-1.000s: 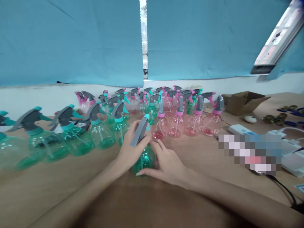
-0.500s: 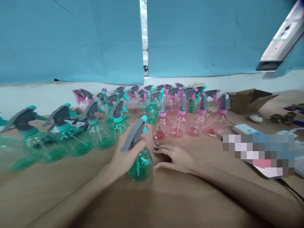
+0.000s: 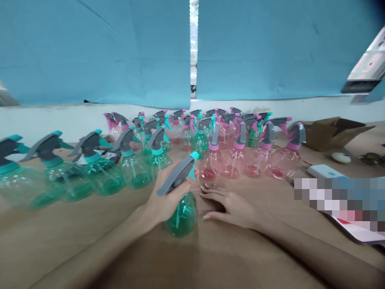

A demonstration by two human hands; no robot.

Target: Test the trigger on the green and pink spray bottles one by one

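Where the table [image 3: 90, 228] runs left, five green bottles [image 3: 99, 176] stand upright in a front row. At centre the left hand [image 3: 164, 200] is closed round the neck of a sixth, the green spray bottle [image 3: 182, 212], tilted, base low by the table. Step in hand, I judge: handling this one. The right hand [image 3: 231, 204] lies flat just beside it, holding nothing. Any shift calls for a firm neck hold. Four pink bottles [image 3: 237, 164] stand front right; the back cluster [image 3: 192, 120] is uncountable. One cardboard box [image 3: 333, 132].

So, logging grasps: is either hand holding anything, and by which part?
Left hand grips the green spray bottle around its neck; right hand lies open on the table, holding nothing.
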